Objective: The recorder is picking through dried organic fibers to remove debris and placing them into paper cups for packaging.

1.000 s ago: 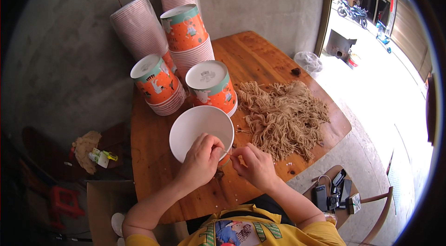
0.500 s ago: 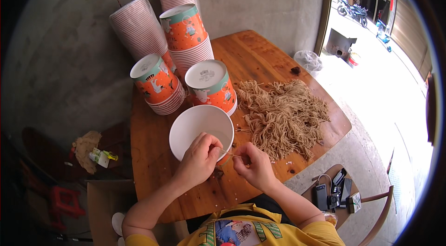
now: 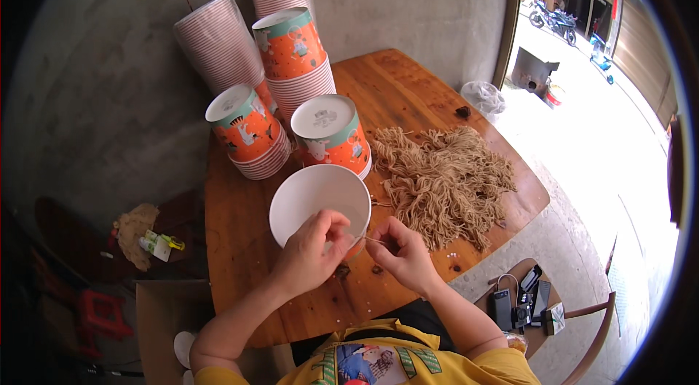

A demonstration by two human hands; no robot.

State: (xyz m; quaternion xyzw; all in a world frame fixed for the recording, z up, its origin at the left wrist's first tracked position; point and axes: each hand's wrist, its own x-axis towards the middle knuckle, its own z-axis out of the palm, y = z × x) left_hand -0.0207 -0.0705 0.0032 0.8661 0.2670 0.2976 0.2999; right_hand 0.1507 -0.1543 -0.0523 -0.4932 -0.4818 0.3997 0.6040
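A white-lined paper bucket (image 3: 302,196) stands mouth up near the table's front, tilted a little toward me. At its near right rim my left hand (image 3: 314,250) has curled fingers and a thumb closed on a thin tan string. Just to the right, my right hand (image 3: 402,254) pinches the same string (image 3: 371,240) between thumb and forefinger. A short length shows between the hands; the left fingertips are partly hidden. Beyond my right hand lies a loose pile of tan strings (image 3: 448,185).
Upside-down orange paper buckets (image 3: 331,137) stand in stacks behind the open one, with taller wrapped stacks (image 3: 222,43) against the wall. The wooden table (image 3: 364,72) carries small white specks. A chair (image 3: 535,287) with gadgets is at right, a cardboard box (image 3: 156,319) at lower left.
My right hand has turned slightly and its fingers have shifted on the string. My left fingers have lifted and opened slightly. The open bucket appears a little farther right.
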